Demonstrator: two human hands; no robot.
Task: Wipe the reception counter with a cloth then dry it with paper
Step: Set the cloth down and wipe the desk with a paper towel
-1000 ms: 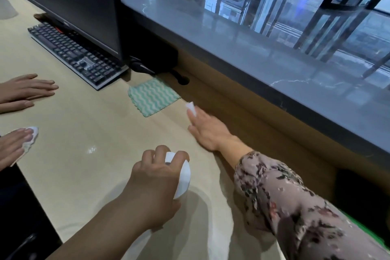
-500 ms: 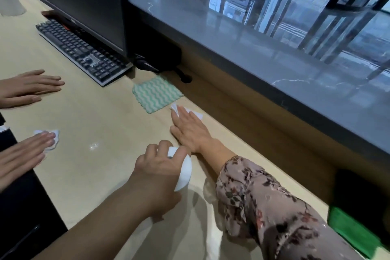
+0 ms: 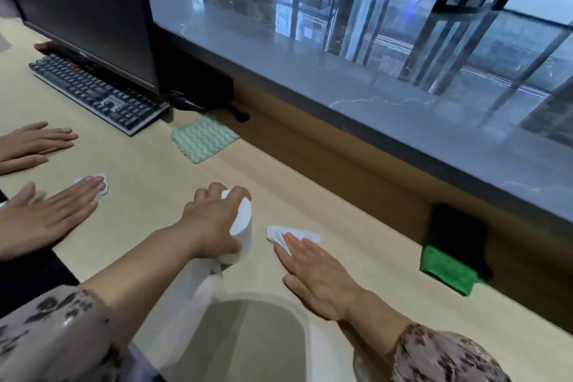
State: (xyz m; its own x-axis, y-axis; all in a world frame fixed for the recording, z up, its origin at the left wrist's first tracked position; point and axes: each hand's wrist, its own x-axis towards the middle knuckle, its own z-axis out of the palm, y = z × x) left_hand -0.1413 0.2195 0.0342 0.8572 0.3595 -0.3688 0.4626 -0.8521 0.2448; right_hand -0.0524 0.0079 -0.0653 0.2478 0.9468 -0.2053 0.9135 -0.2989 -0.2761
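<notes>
The right hand [image 3: 313, 273] presses a folded paper [image 3: 293, 234] flat under open fingers on the counter [image 3: 148, 174], just right of the paper roll [image 3: 243, 226], which the left hand [image 3: 214, 223] grips. The cloth [image 3: 203, 138] lies behind the roll, near the keyboard [image 3: 96, 93]. The thin paper could tear or bunch if it is pushed hard over a wet patch.

I count four hands on the tabletop [image 3: 148, 170]: my left hand [image 3: 214, 223] and right hand [image 3: 319, 276], plus two others [image 3: 34, 141] [image 3: 52, 214] left of mine. One paper roll [image 3: 243, 226], two folded paper pieces [image 3: 293, 234] [image 3: 102, 184], one green-striped cloth [image 3: 203, 138], one keyboard [image 3: 96, 93], one monitor [image 3: 77, 6].
</notes>
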